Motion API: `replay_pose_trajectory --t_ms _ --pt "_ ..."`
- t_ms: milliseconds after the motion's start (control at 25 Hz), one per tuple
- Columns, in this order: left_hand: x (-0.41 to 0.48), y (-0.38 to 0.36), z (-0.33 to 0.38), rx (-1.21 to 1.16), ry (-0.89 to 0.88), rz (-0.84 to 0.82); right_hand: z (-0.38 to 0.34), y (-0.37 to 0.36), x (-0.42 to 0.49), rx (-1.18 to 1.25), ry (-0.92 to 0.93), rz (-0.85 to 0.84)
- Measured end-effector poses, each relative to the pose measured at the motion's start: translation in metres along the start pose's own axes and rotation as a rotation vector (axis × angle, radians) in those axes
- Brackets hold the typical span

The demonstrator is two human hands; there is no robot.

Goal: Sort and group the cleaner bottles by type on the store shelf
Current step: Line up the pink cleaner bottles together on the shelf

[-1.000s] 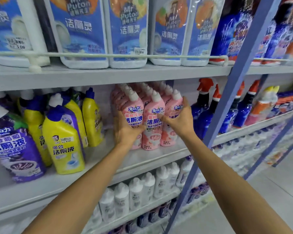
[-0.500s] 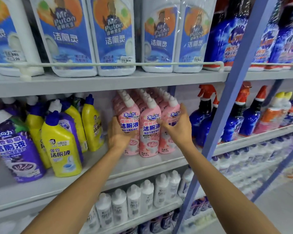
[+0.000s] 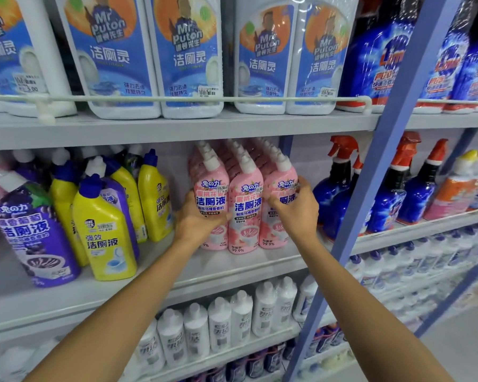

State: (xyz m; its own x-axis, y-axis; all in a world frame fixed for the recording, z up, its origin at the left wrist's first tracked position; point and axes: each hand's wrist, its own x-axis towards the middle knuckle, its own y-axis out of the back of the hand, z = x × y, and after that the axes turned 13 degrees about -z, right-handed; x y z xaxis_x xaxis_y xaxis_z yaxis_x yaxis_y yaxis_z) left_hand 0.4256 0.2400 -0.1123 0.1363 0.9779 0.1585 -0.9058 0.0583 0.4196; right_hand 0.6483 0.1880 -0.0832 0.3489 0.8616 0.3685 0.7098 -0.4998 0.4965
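Pink bottles with white caps and blue lettering, yellow bottles capped blue, a purple bottle capped white, white jugs labelled blue and orange, blue sprayers with red triggers, plain white bottles.

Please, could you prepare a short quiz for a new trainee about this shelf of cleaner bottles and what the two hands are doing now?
1. True or false: the left hand grips the left front pink plastic bottle with a white cap, and the right hand grips the right front pink bottle.
2. Which bottles stand on the same shelf to the left of the pink group, across a gap?
A. yellow plastic bottles with blue caps
B. blue spray bottles
C. white bottles
3. Fill in: the front row of pink bottles counts ___ bottles.

Key: 1 true; 2 A; 3 three.
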Motion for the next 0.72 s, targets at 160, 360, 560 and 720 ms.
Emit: replay_pose_trajectory --t_ms 160,360,560,720 --pt "-0.008 -0.021 0.013 0.095 0.067 0.1 -0.002 -0.01 -0.01 -0.068 -0.031 -0.036" --pt "-0.008 -0.025 0.017 0.129 0.078 0.137 -0.002 -0.015 -0.008 -0.15 -0.076 0.001" --pt "-0.012 -0.022 0.014 0.107 0.029 0.147 0.006 -0.005 -0.005 -0.1 -0.005 -0.025" --pt "-0.011 -0.017 0.007 0.06 -0.032 0.128 0.012 0.004 0.0 -0.048 0.044 -0.058"
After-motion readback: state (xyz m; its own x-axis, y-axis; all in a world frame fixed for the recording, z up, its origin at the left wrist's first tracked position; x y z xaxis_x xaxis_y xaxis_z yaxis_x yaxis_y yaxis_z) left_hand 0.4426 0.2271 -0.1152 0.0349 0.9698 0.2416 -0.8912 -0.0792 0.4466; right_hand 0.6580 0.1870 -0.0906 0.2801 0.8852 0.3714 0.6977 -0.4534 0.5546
